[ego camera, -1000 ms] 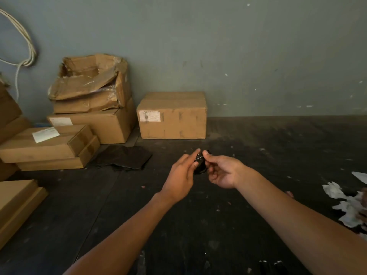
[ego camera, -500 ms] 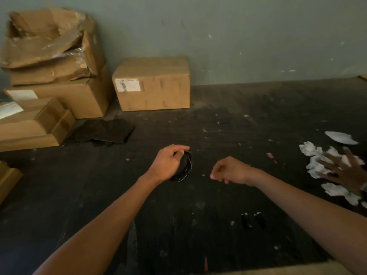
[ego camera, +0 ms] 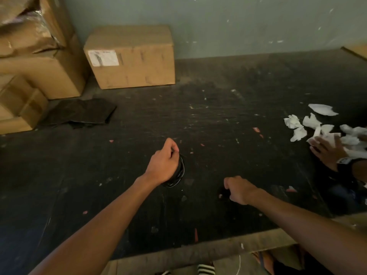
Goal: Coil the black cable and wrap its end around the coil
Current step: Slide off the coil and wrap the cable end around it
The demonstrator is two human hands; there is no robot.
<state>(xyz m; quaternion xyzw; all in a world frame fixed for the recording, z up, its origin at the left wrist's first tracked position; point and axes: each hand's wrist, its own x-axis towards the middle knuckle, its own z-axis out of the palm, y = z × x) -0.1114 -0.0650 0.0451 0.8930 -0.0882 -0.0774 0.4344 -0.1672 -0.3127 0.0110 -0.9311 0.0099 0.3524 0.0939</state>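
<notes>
The left hand [ego camera: 163, 163] is gripping the coiled black cable [ego camera: 178, 172], hiding most of it; only the coil's right edge is showing, hard to read against the dark tabletop [ego camera: 218, 116]. The right hand [ego camera: 239, 189] is curling into a loose fist, apparently empty, having let go since a second ago. Another person's hand [ego camera: 327, 150] is pressing white tissues [ego camera: 309, 126] far right of it.

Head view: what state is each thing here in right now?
Cable: coiled, held in the left hand, off the table.
Left hand: closed on the coil.
Right hand: fist closed, low over the table; whether it holds anything, cannot tell.
Box: shut, upright against the wall.
Torn box: crumpled, open on top.
Tissues: crumpled, scattered; another person's hand rests among them.
</notes>
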